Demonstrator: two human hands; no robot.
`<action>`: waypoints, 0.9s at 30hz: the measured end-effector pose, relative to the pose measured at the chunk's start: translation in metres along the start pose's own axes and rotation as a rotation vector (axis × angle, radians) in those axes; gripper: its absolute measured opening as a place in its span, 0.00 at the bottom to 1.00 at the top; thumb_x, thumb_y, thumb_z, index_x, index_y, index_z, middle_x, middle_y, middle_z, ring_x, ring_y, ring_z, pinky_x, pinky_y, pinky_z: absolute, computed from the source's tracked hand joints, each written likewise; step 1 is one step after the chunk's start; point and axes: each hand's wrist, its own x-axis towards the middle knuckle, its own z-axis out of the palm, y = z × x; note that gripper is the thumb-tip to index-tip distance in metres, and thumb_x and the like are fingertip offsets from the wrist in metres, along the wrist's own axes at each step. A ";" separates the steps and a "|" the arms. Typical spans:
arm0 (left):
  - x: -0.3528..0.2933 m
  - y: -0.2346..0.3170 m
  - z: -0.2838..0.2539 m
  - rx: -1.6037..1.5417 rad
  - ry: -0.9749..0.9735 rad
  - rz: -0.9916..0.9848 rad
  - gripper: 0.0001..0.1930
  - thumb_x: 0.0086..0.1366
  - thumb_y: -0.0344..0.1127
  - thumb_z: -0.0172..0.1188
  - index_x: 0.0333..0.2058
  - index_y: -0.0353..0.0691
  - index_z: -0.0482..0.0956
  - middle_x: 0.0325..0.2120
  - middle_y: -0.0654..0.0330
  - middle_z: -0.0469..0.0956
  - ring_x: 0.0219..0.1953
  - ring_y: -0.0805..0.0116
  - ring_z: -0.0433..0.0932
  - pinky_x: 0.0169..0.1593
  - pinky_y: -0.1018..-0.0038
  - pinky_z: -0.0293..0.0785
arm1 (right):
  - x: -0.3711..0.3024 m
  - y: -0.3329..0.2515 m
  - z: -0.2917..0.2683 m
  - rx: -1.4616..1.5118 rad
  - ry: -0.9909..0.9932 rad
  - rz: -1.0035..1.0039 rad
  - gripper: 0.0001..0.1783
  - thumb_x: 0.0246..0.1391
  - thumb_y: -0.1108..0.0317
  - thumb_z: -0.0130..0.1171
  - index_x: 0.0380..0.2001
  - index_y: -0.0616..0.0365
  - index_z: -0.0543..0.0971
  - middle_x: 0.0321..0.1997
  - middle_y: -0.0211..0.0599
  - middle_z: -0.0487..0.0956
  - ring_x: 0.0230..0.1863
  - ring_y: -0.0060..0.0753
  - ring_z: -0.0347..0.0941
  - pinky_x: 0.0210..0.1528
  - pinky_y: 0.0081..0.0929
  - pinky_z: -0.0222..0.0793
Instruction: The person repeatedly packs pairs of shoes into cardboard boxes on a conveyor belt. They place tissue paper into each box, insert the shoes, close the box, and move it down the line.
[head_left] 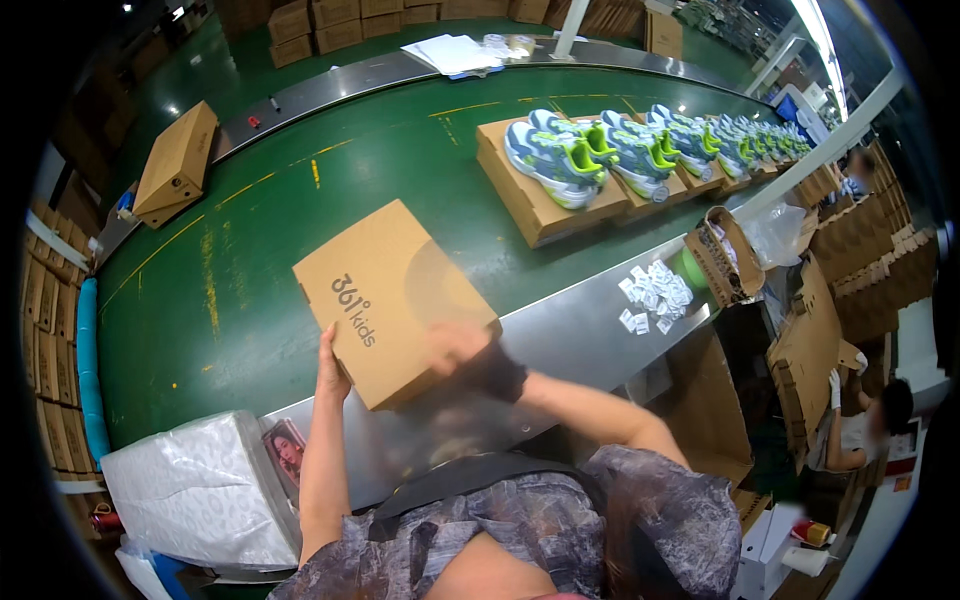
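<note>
A closed brown cardboard shoebox (400, 290) with dark printing on its lid lies tilted in front of me, partly over the green conveyor belt (270, 260) and the metal edge. My left hand (332, 365) grips the box by its near left side, thumb up by the lid's edge. Motion smears my right hand (462, 347) over the box's near right part; a dark band circles that wrist. Whether its fingers touch the lid cannot be told.
Blue, white and lime sneakers (570, 160) stand on a row of boxes at the right. Small white packets (655, 297) lie on the metal ledge (590, 320) beside an open carton (725, 255). A plastic-wrapped bundle (200, 490) sits at left. Another person (865, 430) handles cardboard at far right.
</note>
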 end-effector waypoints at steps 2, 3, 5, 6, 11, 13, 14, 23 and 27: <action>0.002 -0.006 0.009 -0.051 0.004 0.050 0.28 0.56 0.53 0.47 0.48 0.37 0.65 0.41 0.56 0.73 0.41 0.64 0.74 0.44 0.70 0.72 | 0.007 0.049 -0.053 -0.193 0.078 0.064 0.19 0.36 0.65 0.62 0.35 0.59 0.73 0.42 0.43 0.72 0.41 0.45 0.69 0.42 0.36 0.67; 0.002 -0.011 0.010 -0.075 0.030 0.091 0.28 0.56 0.53 0.47 0.48 0.36 0.65 0.41 0.55 0.73 0.40 0.64 0.74 0.43 0.70 0.72 | 0.019 0.065 -0.091 -0.317 0.065 0.019 0.20 0.35 0.64 0.64 0.34 0.60 0.74 0.43 0.44 0.71 0.42 0.45 0.69 0.42 0.35 0.67; -0.013 -0.012 0.013 -0.101 0.028 0.159 0.28 0.57 0.52 0.45 0.49 0.35 0.65 0.41 0.55 0.73 0.40 0.63 0.74 0.43 0.70 0.72 | 0.030 0.105 -0.147 -0.475 0.074 0.113 0.22 0.33 0.61 0.65 0.34 0.58 0.74 0.45 0.46 0.70 0.44 0.47 0.68 0.44 0.35 0.67; -0.028 -0.007 0.010 -0.069 0.023 0.187 0.27 0.57 0.51 0.44 0.49 0.36 0.65 0.43 0.54 0.72 0.43 0.64 0.72 0.46 0.70 0.69 | 0.033 0.129 -0.173 -0.583 0.059 0.120 0.26 0.30 0.59 0.67 0.36 0.57 0.74 0.48 0.48 0.68 0.47 0.49 0.67 0.47 0.36 0.66; -0.141 0.036 -0.017 -0.320 0.312 0.373 0.26 0.60 0.49 0.40 0.51 0.36 0.63 0.44 0.54 0.70 0.45 0.61 0.70 0.44 0.68 0.70 | 0.073 0.199 -0.244 -0.643 -0.186 0.395 0.38 0.29 0.55 0.68 0.50 0.44 0.68 0.59 0.52 0.56 0.54 0.53 0.60 0.53 0.39 0.61; -0.177 0.037 -0.056 -0.281 0.465 0.442 0.26 0.60 0.48 0.41 0.51 0.36 0.63 0.44 0.54 0.70 0.45 0.62 0.70 0.44 0.68 0.69 | 0.088 0.220 -0.257 -0.662 -0.345 0.522 0.38 0.30 0.52 0.67 0.51 0.41 0.67 0.60 0.54 0.54 0.55 0.54 0.59 0.55 0.39 0.59; -0.194 0.034 -0.069 -0.276 0.544 0.472 0.26 0.60 0.48 0.41 0.51 0.36 0.63 0.44 0.54 0.70 0.45 0.62 0.70 0.45 0.68 0.69 | 0.096 0.232 -0.256 -0.664 -0.426 0.580 0.38 0.31 0.50 0.66 0.51 0.40 0.67 0.60 0.56 0.54 0.56 0.54 0.59 0.55 0.38 0.58; -0.232 0.006 -0.087 -0.258 0.919 0.470 0.24 0.60 0.44 0.43 0.52 0.37 0.63 0.46 0.55 0.69 0.46 0.63 0.69 0.46 0.66 0.68 | 0.076 0.234 -0.238 -0.533 -0.396 0.429 0.30 0.34 0.47 0.61 0.40 0.55 0.75 0.50 0.51 0.64 0.45 0.48 0.68 0.48 0.36 0.64; -0.232 0.012 -0.084 -0.189 0.885 0.484 0.23 0.60 0.42 0.44 0.52 0.37 0.63 0.46 0.55 0.69 0.46 0.64 0.69 0.46 0.66 0.67 | 0.052 0.156 -0.216 -0.348 -0.456 0.175 0.24 0.35 0.53 0.64 0.36 0.54 0.74 0.47 0.55 0.67 0.48 0.53 0.66 0.47 0.41 0.65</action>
